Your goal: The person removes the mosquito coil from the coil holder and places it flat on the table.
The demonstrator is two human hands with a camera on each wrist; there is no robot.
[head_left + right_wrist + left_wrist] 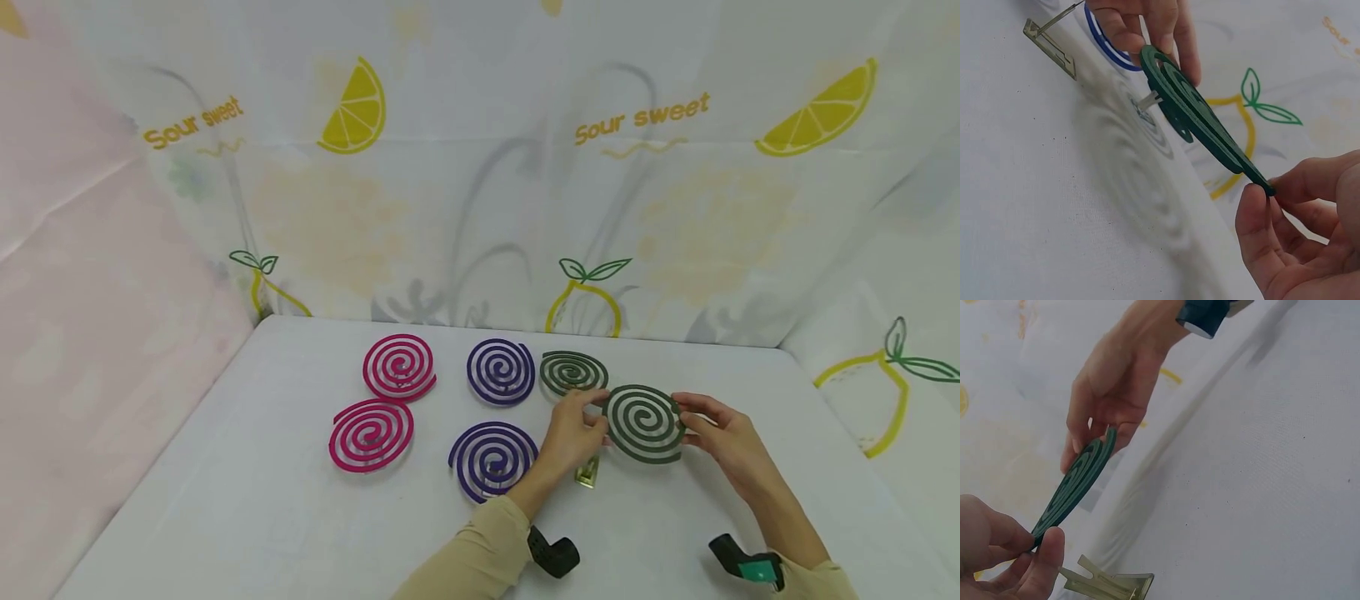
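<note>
A green mosquito coil (643, 423) is held up over the white table between both hands. My left hand (572, 432) pinches its left edge, and my right hand (723, 437) pinches the right edge between thumb and fingers. In the left wrist view the coil (1075, 481) appears nearly edge-on and tilted. Just below the left hand stands a small gold metal coil stand (588, 472) with a raised prong, apart from the coil. Behind the left fingers, a second green coil (573, 372) sits on its own stand, partly covered by the hand.
Two pink coils (399, 367) stand at the left, one before the other. Two purple coils (501, 372) are in the middle; the nearer one (491, 458) is partly behind my left forearm. A patterned cloth (465, 208) hangs behind the table (285, 517).
</note>
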